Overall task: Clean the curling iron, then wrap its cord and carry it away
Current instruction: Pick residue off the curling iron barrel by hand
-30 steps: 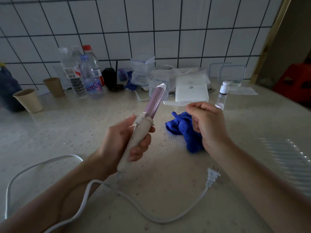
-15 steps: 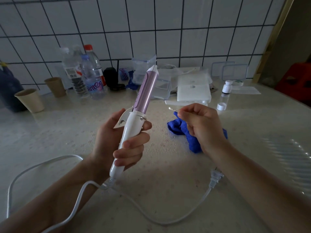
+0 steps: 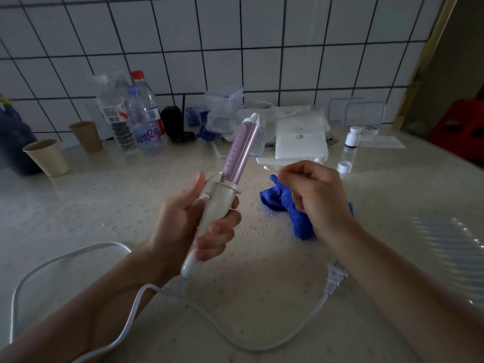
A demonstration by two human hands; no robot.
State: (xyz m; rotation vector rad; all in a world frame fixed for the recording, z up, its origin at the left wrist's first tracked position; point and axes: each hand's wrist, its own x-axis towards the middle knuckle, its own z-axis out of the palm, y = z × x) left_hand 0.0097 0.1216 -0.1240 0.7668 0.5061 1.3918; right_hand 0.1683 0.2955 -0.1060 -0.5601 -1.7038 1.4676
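Note:
My left hand [image 3: 183,221] grips the white handle of the curling iron [image 3: 238,150], holding it upright with the lilac barrel tilted up and to the right. My right hand [image 3: 314,195] pinches a cotton swab [image 3: 269,169] whose white tip points left, a short gap from the barrel. The white cord [image 3: 125,323] runs from the handle's base in loops over the counter to its plug [image 3: 335,279], which lies under my right forearm. A crumpled blue cloth [image 3: 277,197] rests on the counter behind my right hand.
Along the tiled wall stand two paper cups [image 3: 47,158], several water bottles [image 3: 146,127], a black object [image 3: 172,121], plastic bags and containers [image 3: 222,108], a white box [image 3: 298,142] and a small vial with its white cap [image 3: 344,167] beside it. A red stool [image 3: 461,121] is at far right.
My left hand raised and turned the curling iron, first more upright, then rotated so the clamp side faces me. My right hand brought the swab tip out toward the barrel.

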